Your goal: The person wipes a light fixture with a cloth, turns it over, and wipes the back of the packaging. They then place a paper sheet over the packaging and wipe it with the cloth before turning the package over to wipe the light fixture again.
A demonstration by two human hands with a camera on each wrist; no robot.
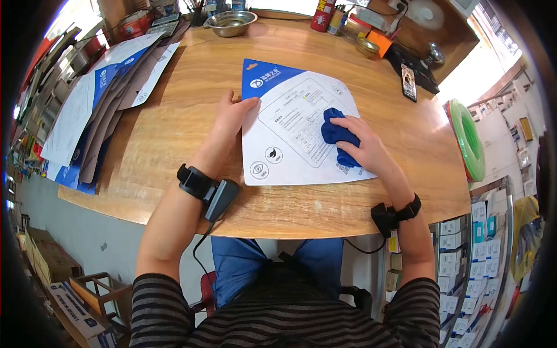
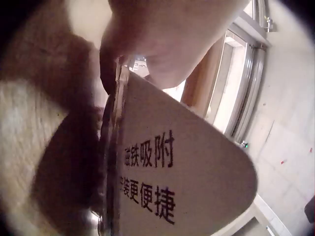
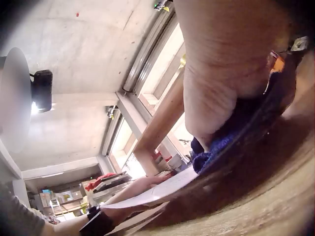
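A flat white-and-blue printed package (image 1: 272, 124) with a hanging hole at its top left corner lies in front of me on the wooden table. My left hand (image 1: 229, 120) pinches its left edge, the thumb over the top face. In the left wrist view that hand grips the package (image 2: 197, 157) by its edge, with dark lettering on the side facing the camera. A crumpled blue cloth (image 1: 332, 129) sits on the right part of the printed face. My right hand (image 1: 370, 148) grips this cloth and presses it there. The right wrist view shows the cloth (image 3: 216, 150) beneath the fingers.
Several similar packages (image 1: 96, 104) are stacked at the table's left. Along the back stand a metal bowl (image 1: 231, 23), a red spray can (image 1: 322, 14) and small jars. A phone (image 1: 408, 83) lies at the back right. A green coil (image 1: 466, 139) is by the right edge.
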